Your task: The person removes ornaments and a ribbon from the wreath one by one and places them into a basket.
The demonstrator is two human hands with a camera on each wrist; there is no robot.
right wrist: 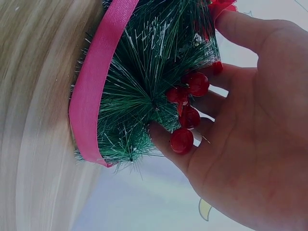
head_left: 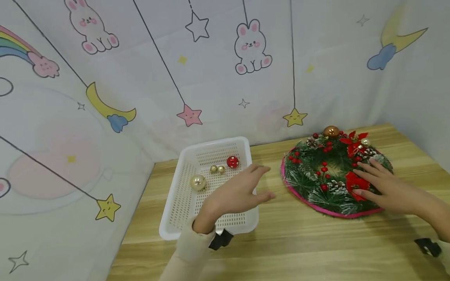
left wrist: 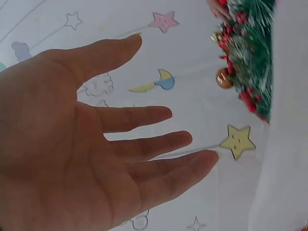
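A green Christmas wreath (head_left: pixel 306 187) with red berries, pinecones, red flowers and a pink ribbon round its edge lies on the table at the right. My right hand (head_left: pixel 393 187) is at the wreath's right side, fingers spread over a red flower (head_left: pixel 356 185). In the right wrist view its fingers reach among the needles beside a cluster of red berries (right wrist: pixel 188 117). My left hand (head_left: pixel 233 193) hangs above the right side of a white basket (head_left: pixel 168 218), fingers extended and nothing in it. The left wrist view shows its bare palm.
In the basket lie a large gold bauble (head_left: pixel 198 182), two small gold baubles (head_left: pixel 217 169) joined closely, and a red bauble with white dots (head_left: pixel 233 162). A copper bauble (head_left: pixel 331 131) sits at the wreath's far edge. A printed cloth (head_left: pixel 218 86) stands behind the wooden table (head_left: pixel 281 249).
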